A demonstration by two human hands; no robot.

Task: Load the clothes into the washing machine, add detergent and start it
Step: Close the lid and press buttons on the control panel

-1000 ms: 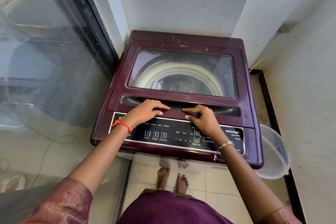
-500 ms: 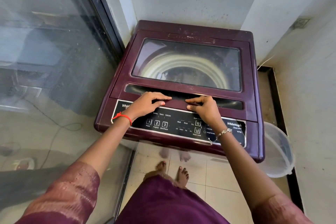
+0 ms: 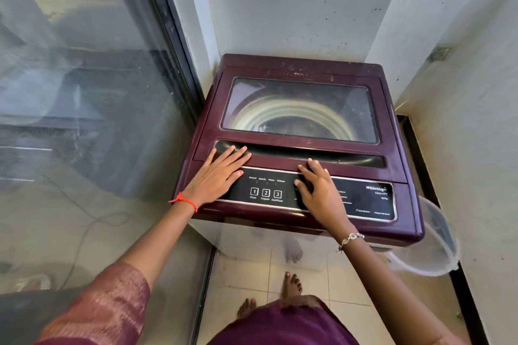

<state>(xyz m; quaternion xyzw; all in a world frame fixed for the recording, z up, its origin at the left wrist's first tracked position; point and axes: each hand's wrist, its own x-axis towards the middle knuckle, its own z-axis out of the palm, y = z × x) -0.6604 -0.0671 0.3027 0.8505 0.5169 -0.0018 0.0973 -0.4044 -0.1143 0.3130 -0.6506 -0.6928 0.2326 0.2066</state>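
Note:
A maroon top-loading washing machine stands in a corner with its glass lid down; the drum shows through the glass. My left hand lies flat with straight fingers on the left end of the black control panel, fingertips reaching the lid's handle recess. My right hand rests spread on the middle of the panel, fingertips at the recess edge. Neither hand holds anything. No clothes or detergent are visible.
A glass sliding door runs along the left. White walls close in behind and to the right. A translucent plastic bucket sits on the floor by the machine's front right corner. My bare feet stand on the tiled floor.
Both hands had their fingers hooked at the lid's handle recess; now they lie flat and spread on the panel. The camera has pulled back and up.

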